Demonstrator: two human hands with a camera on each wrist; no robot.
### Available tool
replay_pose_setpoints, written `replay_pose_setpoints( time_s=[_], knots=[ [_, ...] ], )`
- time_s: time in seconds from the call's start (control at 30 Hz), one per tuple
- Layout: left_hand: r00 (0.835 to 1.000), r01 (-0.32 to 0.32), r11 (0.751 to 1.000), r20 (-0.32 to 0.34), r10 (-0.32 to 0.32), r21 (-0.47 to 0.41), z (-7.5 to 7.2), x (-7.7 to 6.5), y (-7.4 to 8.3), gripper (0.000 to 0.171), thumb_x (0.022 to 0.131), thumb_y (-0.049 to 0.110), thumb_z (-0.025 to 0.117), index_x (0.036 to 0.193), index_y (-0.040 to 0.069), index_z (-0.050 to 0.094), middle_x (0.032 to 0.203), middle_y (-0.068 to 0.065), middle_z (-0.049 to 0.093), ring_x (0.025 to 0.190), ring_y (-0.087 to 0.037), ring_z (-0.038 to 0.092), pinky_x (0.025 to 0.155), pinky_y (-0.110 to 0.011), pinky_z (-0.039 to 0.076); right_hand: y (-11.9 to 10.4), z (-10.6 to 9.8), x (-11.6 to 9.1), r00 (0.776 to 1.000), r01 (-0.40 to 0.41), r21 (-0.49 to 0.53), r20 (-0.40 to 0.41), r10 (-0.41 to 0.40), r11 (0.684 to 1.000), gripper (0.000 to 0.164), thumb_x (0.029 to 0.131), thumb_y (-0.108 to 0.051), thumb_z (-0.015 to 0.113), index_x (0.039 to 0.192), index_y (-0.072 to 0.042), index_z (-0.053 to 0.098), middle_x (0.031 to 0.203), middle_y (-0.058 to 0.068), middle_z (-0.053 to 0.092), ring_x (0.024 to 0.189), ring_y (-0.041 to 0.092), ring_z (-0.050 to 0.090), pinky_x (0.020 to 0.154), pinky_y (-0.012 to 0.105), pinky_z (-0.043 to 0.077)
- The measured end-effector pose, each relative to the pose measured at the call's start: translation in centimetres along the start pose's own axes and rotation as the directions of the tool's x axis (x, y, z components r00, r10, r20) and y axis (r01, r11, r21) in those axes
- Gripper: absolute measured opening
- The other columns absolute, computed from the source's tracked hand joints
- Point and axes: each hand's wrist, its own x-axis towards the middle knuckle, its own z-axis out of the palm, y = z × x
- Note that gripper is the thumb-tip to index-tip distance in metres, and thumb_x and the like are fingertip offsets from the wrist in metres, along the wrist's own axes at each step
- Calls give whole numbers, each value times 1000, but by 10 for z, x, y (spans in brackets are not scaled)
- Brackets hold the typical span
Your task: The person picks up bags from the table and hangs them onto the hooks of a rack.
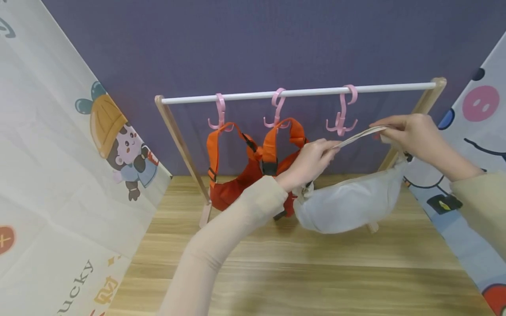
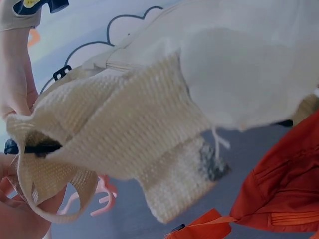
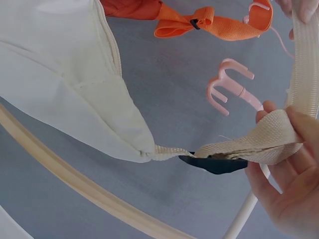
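Note:
A white waist bag (image 1: 349, 204) hangs by its cream webbing strap (image 1: 361, 135), in front of the rack's right half. My left hand (image 1: 310, 160) pinches the strap at its left part, while my right hand (image 1: 417, 136) pinches it farther right. Between the two hands the strap is stretched nearly straight. A black buckle (image 3: 214, 163) joins the strap near the bag's end in the right wrist view. Just above the strap, a pink hook (image 1: 341, 116) with several prongs hangs from the rail. Folded webbing (image 2: 134, 109) fills much of the left wrist view.
The rack's white rail (image 1: 245, 95) sits on wooden legs (image 1: 182, 145). Two red bags with orange straps (image 1: 213, 153) hang from the left pink hook (image 1: 220, 109) and middle pink hook (image 1: 278, 105). A blue-grey wall (image 1: 253, 44) stands behind; wood-grain surface (image 1: 316, 281) lies below.

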Motion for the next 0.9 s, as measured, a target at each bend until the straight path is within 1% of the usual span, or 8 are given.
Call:
replay_pose_setpoints(
  time_s=[0.17,0.27,0.3,0.43,0.6,0.7,0.83,0.9],
  knots=[
    [1000,3,1000,-27,-3,10,-3,8,0,29,90,14,50,117,6,58,73,-4,54,61,-8,49,57,-12,36,3,-4,8,1000,-7,-15,-11,7,1000,24,88,-14,54,104,1,64,83,21,65,34,8,31,34,23,26],
    [999,-1,1000,-53,2,19,-5,12,0,29,90,14,51,117,5,58,75,-4,55,61,-9,48,56,-12,35,5,-6,13,1000,-22,-10,6,22,1000,26,89,-16,53,105,2,63,86,22,65,35,9,31,34,23,26],
    [998,-4,1000,-60,5,13,-5,13,-1,30,90,13,51,118,5,57,75,-5,55,62,-10,48,56,-13,35,6,-6,15,1000,-24,-13,9,24,1000,27,89,-16,53,105,2,63,86,23,65,36,9,32,34,23,27],
    [996,7,999,-86,-4,40,-5,19,-3,30,90,14,51,119,7,57,77,-4,57,64,-10,48,57,-12,35,7,-7,22,999,-40,-20,28,41,999,29,89,-18,53,106,3,62,88,23,64,42,9,38,36,24,29],
    [993,34,996,-116,-25,78,-4,24,-8,27,91,15,50,115,9,61,79,-3,58,69,-11,49,60,-13,36,10,-3,31,997,-57,-12,45,58,998,31,90,-20,50,106,3,62,89,23,64,47,10,42,39,23,31],
    [992,48,994,-122,-35,98,-2,26,-10,26,91,15,49,113,9,62,81,-3,58,70,-11,50,60,-14,36,14,-1,36,998,-53,-11,38,54,999,30,91,-19,49,106,3,62,87,22,65,45,9,39,39,23,30],
    [991,74,990,-123,-59,118,0,30,-11,27,92,16,48,114,9,61,84,-2,59,71,-11,49,60,-15,36,18,3,42,999,-39,-6,22,39,999,29,90,-18,50,106,3,63,85,21,65,40,9,34,37,24,28],
    [990,89,987,-125,-73,131,1,31,-11,27,92,17,47,114,10,61,84,-2,59,71,-10,49,60,-15,36,20,5,44,999,-46,2,22,46,999,28,90,-17,50,106,3,62,84,22,65,39,8,33,37,24,27]
  ],
)
